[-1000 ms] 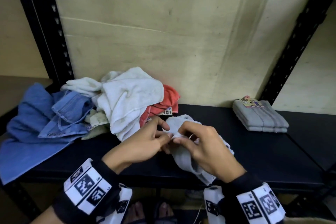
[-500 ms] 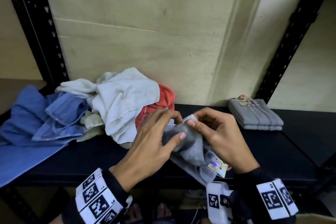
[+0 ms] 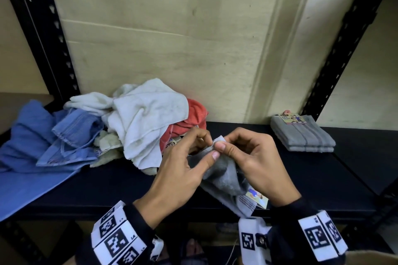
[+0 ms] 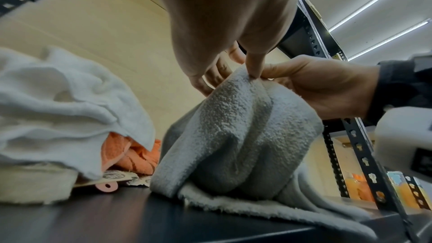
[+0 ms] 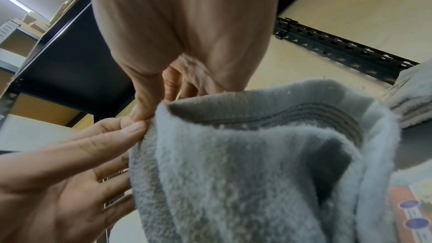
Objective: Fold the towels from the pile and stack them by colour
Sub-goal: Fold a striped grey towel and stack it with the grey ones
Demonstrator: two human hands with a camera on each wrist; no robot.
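A grey towel (image 3: pixel 224 175) with a paper label (image 3: pixel 256 197) hangs between both hands above the front of the black shelf (image 3: pixel 107 187). My left hand (image 3: pixel 183 170) pinches its upper edge with thumb and fingers. My right hand (image 3: pixel 254 163) pinches the same corner right beside it. In the left wrist view the grey towel (image 4: pixel 236 136) bunches down onto the shelf. The right wrist view shows the grey towel (image 5: pixel 257 163) and its striped hem close up. The loose pile holds a white towel (image 3: pixel 146 118), a red towel (image 3: pixel 191 122) and blue towels (image 3: pixel 71 133).
Two folded grey towels (image 3: pixel 301 133) with a label on top lie stacked at the right of the shelf. A large blue cloth (image 3: pixel 23 157) drapes over the shelf's left end. Black slotted uprights (image 3: pixel 38 34) stand at both sides, with a plywood back panel (image 3: pixel 172 38).
Both hands have lifted the grey towel off the shelf and brought one corner up between them. The towel's label now shows below my right hand.
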